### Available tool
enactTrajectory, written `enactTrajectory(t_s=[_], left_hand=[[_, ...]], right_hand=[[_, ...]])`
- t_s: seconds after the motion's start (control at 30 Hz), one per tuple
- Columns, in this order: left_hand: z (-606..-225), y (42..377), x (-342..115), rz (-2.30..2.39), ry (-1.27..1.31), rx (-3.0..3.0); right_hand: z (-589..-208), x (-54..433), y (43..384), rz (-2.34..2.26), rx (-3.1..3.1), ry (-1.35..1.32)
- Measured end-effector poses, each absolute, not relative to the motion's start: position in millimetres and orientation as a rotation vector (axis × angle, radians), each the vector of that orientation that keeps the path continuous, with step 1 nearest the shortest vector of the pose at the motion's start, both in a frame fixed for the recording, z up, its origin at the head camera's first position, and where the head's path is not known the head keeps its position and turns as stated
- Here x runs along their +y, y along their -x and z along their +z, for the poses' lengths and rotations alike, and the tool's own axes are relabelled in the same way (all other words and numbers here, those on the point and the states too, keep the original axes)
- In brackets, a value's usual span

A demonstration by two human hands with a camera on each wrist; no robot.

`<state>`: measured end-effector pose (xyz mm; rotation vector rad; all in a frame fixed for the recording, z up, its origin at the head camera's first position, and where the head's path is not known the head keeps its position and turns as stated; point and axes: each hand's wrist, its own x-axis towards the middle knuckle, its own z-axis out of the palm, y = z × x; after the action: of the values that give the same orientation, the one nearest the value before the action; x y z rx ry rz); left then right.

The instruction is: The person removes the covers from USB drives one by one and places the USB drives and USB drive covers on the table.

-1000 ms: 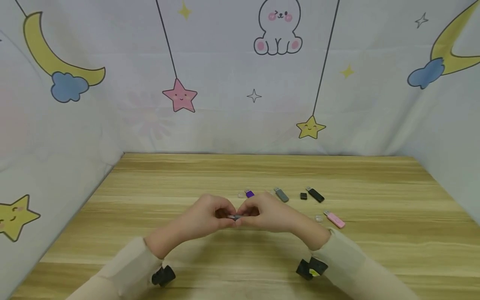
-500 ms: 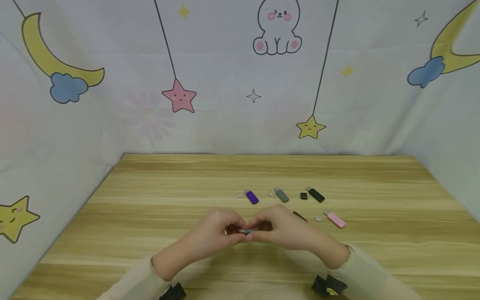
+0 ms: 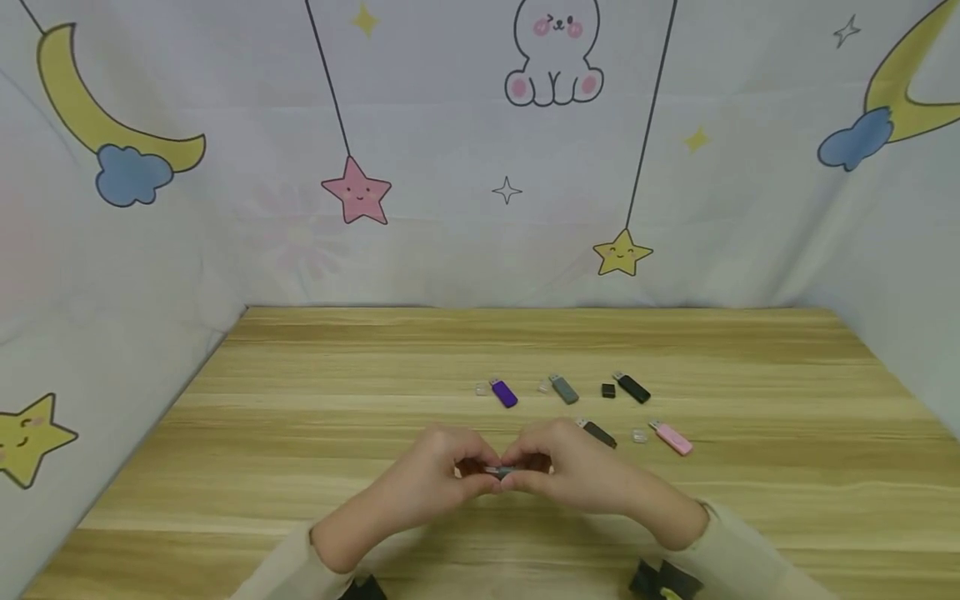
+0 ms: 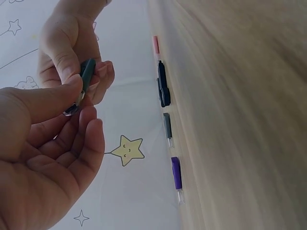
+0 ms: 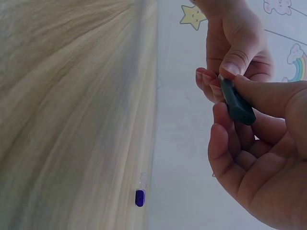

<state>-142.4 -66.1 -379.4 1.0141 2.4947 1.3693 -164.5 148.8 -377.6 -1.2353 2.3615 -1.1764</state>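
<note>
In the head view my left hand point(image 3: 442, 471) and right hand point(image 3: 573, 467) meet over the front middle of the table, fingertip to fingertip. Between them is a dark green USB stick point(image 5: 237, 105). My right thumb and fingers pinch its body, seen closely in the right wrist view. At the other end my left thumb and fingers pinch what looks like a clear cap point(image 4: 80, 98), in the left wrist view. Fingers partly hide that end, so I cannot tell whether the cap is seated. A black USB stick point(image 3: 599, 433) lies just beyond my right hand.
On the wooden table point(image 3: 300, 400) a purple USB stick point(image 3: 504, 392), a grey one point(image 3: 564, 389) and another black one point(image 3: 633, 387) lie in a row, each beside its cap. A pink USB stick point(image 3: 672, 437) and clear cap point(image 3: 639, 436) lie right. Printed cloth encloses the table.
Both hands have moved nearer the person and a little right, still holding the green USB stick between them. The purple stick and the nearer black stick have come out from behind the right hand.
</note>
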Motion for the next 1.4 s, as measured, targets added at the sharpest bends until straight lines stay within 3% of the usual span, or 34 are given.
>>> enactTrajectory(t_s=[0.43, 1.4], left_hand=[[-381.6, 140.6, -68.1, 1.392, -1.048, 2.437], [-379.2, 140.4, -70.6, 1.383, -0.902, 2.440]], right_hand=[[-380.7, 148.8, 161.0, -1.180, 2.348, 1.441], [-379.1, 154.0, 162.7, -1.106, 2.381, 1.397]])
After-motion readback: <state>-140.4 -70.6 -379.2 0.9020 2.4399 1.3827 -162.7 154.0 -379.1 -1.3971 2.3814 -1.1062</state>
